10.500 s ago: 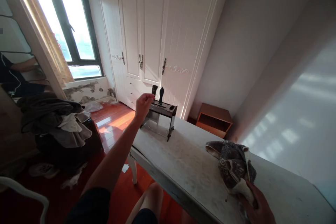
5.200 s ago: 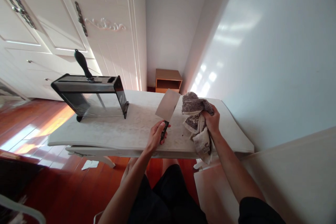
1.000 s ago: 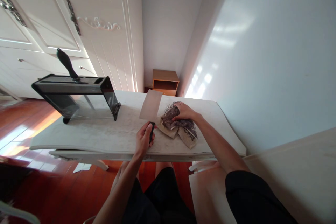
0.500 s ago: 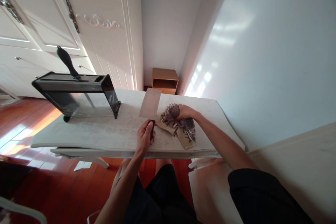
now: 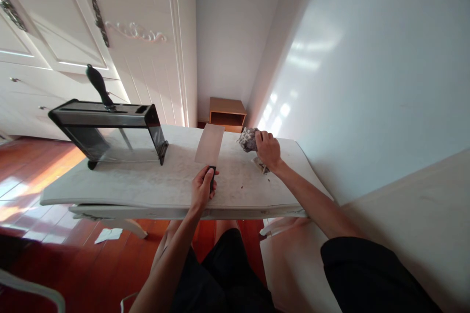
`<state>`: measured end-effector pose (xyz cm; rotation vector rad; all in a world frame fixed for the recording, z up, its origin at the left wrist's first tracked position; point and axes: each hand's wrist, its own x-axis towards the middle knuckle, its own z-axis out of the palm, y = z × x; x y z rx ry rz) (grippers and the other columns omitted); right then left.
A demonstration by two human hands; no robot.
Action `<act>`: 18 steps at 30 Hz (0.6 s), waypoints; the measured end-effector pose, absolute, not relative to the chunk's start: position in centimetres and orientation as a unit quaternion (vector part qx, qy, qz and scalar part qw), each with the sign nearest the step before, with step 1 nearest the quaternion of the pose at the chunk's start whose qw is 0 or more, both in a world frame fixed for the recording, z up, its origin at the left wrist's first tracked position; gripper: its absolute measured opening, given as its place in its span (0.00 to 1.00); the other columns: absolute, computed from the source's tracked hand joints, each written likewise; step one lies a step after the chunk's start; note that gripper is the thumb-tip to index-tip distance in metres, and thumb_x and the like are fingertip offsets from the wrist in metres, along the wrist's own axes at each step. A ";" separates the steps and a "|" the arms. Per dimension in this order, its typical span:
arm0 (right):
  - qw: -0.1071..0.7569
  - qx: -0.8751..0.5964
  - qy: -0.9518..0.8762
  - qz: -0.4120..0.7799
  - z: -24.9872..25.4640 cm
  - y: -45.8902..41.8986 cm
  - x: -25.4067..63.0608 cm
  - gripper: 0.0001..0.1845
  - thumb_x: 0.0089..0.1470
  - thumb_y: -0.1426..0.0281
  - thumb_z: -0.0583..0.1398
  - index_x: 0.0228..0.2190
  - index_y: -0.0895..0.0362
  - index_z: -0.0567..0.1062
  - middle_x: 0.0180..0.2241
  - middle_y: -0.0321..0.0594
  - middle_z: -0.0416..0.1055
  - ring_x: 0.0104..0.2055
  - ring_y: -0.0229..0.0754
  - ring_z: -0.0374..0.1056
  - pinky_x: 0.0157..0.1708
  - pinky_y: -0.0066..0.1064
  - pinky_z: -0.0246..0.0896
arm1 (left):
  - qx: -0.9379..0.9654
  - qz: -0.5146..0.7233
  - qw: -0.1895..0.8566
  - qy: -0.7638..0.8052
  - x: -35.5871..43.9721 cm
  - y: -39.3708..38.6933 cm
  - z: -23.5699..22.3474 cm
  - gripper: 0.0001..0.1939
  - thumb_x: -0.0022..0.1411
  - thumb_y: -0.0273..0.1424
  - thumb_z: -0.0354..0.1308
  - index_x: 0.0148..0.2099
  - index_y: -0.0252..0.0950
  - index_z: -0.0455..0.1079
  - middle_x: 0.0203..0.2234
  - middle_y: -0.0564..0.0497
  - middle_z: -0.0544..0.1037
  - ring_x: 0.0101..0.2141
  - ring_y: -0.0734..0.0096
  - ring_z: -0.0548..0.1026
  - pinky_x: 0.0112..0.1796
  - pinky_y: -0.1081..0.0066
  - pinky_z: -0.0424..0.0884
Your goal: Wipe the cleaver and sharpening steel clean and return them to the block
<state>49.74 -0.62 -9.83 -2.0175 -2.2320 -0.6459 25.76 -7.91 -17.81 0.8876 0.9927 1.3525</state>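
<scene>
My left hand [image 5: 201, 190] is closed round the black handle of a cleaver [image 5: 209, 144], whose broad steel blade points away from me just above the white tabletop [image 5: 147, 183]. My right hand [image 5: 268, 149] is closed on a bunched brown patterned cloth [image 5: 248, 139], lifted off the table to the right of the blade. A dark knife rack [image 5: 110, 129] with a clear front stands at the left of the table. One black-handled knife [image 5: 98, 86] sticks up from its top.
White wardrobe doors [image 5: 110, 34] stand behind the table. A small wooden cabinet [image 5: 224, 113] sits in the far corner. A pale wall [image 5: 367, 73] runs close along the right. The floor [image 5: 44, 181] is red wood with a scrap of paper [image 5: 108, 234].
My right hand has gathered the cloth off the table and lifted it up and to the right, away from the blade. The cleaver stays in my left hand, nearly unmoved.
</scene>
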 end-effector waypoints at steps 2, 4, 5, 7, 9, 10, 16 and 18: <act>-0.002 -0.635 -0.748 -0.190 -11.0 -1.2 49.3 0.28 0.65 0.76 0.41 0.63 0.66 0.58 0.54 0.62 0.61 0.51 0.58 0.59 0.45 0.46 0.58 | 0.379 0.579 0.585 0.423 25.7 -7.9 -17.8 0.30 0.54 0.53 0.62 0.44 0.31 0.70 0.34 0.48 0.74 0.18 0.82 0.62 0.11 0.80 0.53; -0.025 -0.619 -0.767 -0.168 -12.5 -2.1 48.6 0.28 0.64 0.77 0.42 0.63 0.65 0.59 0.54 0.61 0.61 0.51 0.57 0.59 0.45 0.45 0.58 | 0.376 0.582 0.585 0.421 25.7 -7.9 -17.9 0.29 0.54 0.53 0.62 0.44 0.31 0.70 0.32 0.49 0.74 0.18 0.81 0.62 0.11 0.79 0.53; -0.030 -0.615 -0.771 -0.162 -13.1 -2.5 48.2 0.28 0.63 0.76 0.44 0.64 0.65 0.59 0.54 0.61 0.61 0.51 0.57 0.59 0.45 0.45 0.59 | 0.375 0.583 0.585 0.419 25.6 -7.9 -18.0 0.30 0.54 0.53 0.62 0.45 0.31 0.70 0.32 0.49 0.73 0.18 0.81 0.62 0.11 0.79 0.53; -0.026 -0.624 -0.767 -0.146 -13.7 -3.4 47.6 0.32 0.61 0.73 0.52 0.65 0.65 0.57 0.54 0.60 0.62 0.51 0.56 0.59 0.44 0.43 0.61 | 0.376 0.583 0.586 0.418 25.6 -7.9 -18.0 0.30 0.54 0.53 0.62 0.45 0.31 0.70 0.31 0.49 0.73 0.18 0.81 0.62 0.11 0.79 0.53; -0.020 -0.637 -0.763 -0.102 -13.4 -3.9 47.3 0.40 0.56 0.67 0.59 0.66 0.65 0.55 0.55 0.60 0.62 0.52 0.57 0.59 0.46 0.42 0.63 | 0.379 0.581 0.587 0.417 25.5 -8.0 -18.0 0.30 0.55 0.54 0.62 0.45 0.31 0.70 0.31 0.50 0.73 0.18 0.82 0.61 0.11 0.79 0.53; -0.022 -0.638 -0.767 -0.069 -13.0 -4.0 47.3 0.44 0.54 0.63 0.61 0.67 0.65 0.54 0.56 0.59 0.61 0.54 0.58 0.59 0.47 0.42 0.63 | 0.380 0.580 0.587 0.418 25.5 -8.0 -18.0 0.30 0.55 0.54 0.62 0.44 0.30 0.70 0.31 0.49 0.73 0.18 0.82 0.60 0.11 0.79 0.53; -0.059 -0.562 -0.809 0.162 -9.5 -2.6 48.9 0.51 0.51 0.63 0.60 0.70 0.68 0.48 0.64 0.58 0.57 0.64 0.57 0.56 0.63 0.42 0.52 | 0.382 0.576 0.589 0.419 25.5 -8.1 -17.7 0.30 0.55 0.53 0.61 0.44 0.30 0.70 0.32 0.48 0.73 0.18 0.82 0.61 0.11 0.79 0.53; -0.057 -0.543 -0.805 0.231 -8.7 -1.4 49.9 0.51 0.48 0.66 0.62 0.69 0.67 0.51 0.66 0.55 0.56 0.66 0.55 0.56 0.66 0.40 0.49 | 0.382 0.575 0.589 0.421 25.5 -8.1 -17.7 0.30 0.55 0.53 0.61 0.45 0.30 0.70 0.31 0.49 0.73 0.17 0.83 0.60 0.11 0.80 0.53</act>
